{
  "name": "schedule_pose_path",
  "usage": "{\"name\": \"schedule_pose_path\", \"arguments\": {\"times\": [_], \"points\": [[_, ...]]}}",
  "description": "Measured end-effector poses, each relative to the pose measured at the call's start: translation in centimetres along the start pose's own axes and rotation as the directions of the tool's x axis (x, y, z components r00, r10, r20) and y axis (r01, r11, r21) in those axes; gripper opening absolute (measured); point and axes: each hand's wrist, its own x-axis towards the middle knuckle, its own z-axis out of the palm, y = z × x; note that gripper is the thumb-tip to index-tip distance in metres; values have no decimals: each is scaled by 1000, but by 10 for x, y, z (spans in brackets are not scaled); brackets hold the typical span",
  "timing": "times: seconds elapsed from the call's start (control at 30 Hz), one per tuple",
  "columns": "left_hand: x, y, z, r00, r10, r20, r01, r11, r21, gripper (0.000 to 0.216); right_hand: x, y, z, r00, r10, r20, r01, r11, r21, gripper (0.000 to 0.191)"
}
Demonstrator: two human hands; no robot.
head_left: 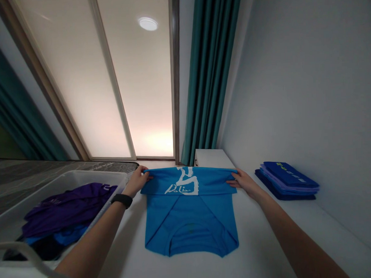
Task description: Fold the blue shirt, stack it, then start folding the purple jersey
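Observation:
A blue T-shirt [189, 214] lies on a white surface [185, 274], its neckline toward me and its sides tucked inward. The far part of the shirt is folded back over the rest, showing white lettering. At the fold's far left corner, my left hand [139, 180] pinches the cloth; a black band circles that wrist. My right hand [243, 182] grips the far right corner, thumb on top and fingers partly spread along the fabric. The fold's far edge is stretched straight between both hands.
To the left stands a pale plastic bin [91, 172] holding purple clothing [68, 207] and blue and dark garments. A stack of folded blue and purple clothes [287, 181] sits on the right by the wall. A white cabinet [213, 157] and teal curtain [213, 72] are beyond.

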Motion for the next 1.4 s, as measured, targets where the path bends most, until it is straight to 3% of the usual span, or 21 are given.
{"name": "schedule_pose_path", "arguments": {"times": [0.2,0.37,0.47,0.67,0.83,0.93,1.03,1.2,1.4], "points": [[-11,13,-5,999,7,-48,-14,986,-166,8,-8,6,-2,1000,-16,-24,18,993,115,28],[-38,12,-13,997,25,-77,-47,956,-291,15,-22,13,-7,996,-83,-22,85,984,157,27],[-61,9,-18,995,56,-84,-79,951,-298,22,-35,19,-9,991,-128,-25,130,984,124,23],[-116,-2,-32,996,85,6,-82,978,-192,24,-70,48,-10,992,-125,-5,122,960,253,22],[-146,-17,-40,979,182,94,-185,982,26,21,-87,70,-15,988,-156,-9,156,977,148,21],[-150,-21,-36,980,184,71,-191,974,119,28,-89,74,-14,980,-194,-31,196,979,50,32],[-148,-26,-28,980,193,52,-199,965,173,33,-89,74,-9,969,-237,-64,225,962,-152,35],[-146,-28,-26,944,258,204,-284,952,111,28,-88,76,-5,926,-378,-3,351,864,-362,24],[-145,-27,-32,972,197,124,-200,980,13,30,-92,80,-11,933,-350,-81,298,880,-371,27]]}}
